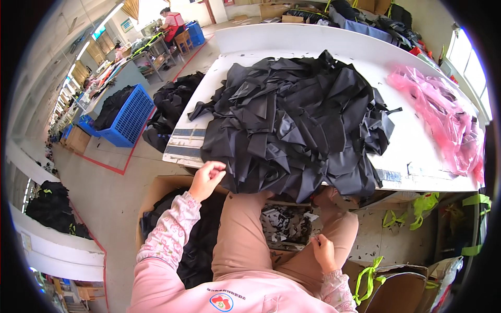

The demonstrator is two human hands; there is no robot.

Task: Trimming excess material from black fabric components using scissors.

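Observation:
A large heap of black fabric pieces (292,120) covers the middle of the white table and droops over its near edge. Beside the heap's near left corner is my left hand (207,178), its fingers loosely bent with a small gap at the thumb; no fabric shows between them. My right hand (324,254) rests by my right thigh, below the table edge, with its fingers curled closed. Whatever it may hold is hidden. Under the left forearm, a cardboard box (151,201) contains more black fabric.
The white table (402,141) carries a pink plastic bag (438,117) at its right. A box of scraps (284,224) lies between my legs. Left stand a blue crate (128,117) and more black fabric (175,107). Cardboard boxes with yellow-green ties (370,279) are lower right. A person (173,23) sits far back.

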